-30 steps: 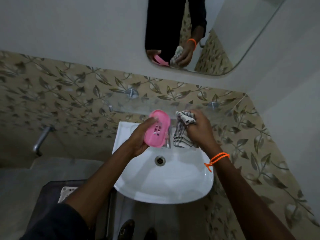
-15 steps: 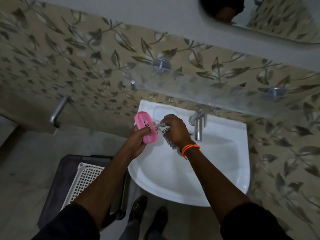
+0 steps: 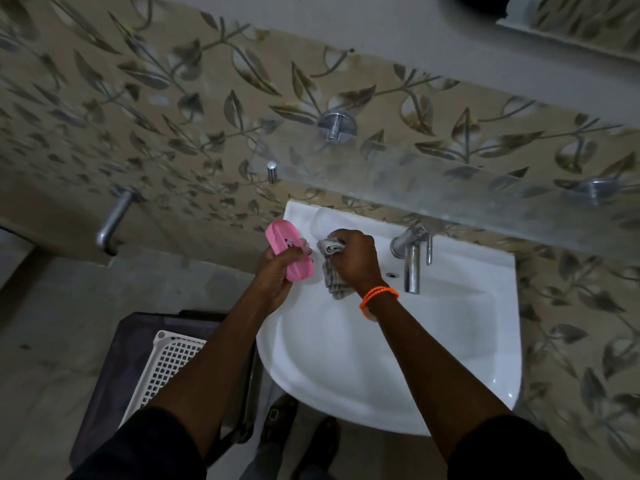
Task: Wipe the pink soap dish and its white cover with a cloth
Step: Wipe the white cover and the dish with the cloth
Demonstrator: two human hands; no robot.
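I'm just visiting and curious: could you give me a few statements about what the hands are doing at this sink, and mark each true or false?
1. The left hand grips the pink soap dish. True.
2. The right hand is empty. False: it holds a striped cloth.
3. Water runs from the tap. False: no stream shows.
4. An orange band circles the right wrist. True.
5. The soap dish lies in the sink. False: it is held up over the sink's left rim.

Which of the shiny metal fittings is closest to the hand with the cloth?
The chrome tap on the white basin's back edge, just beside the right hand gripping the striped cloth. The other metal pegs sit higher on the wall.
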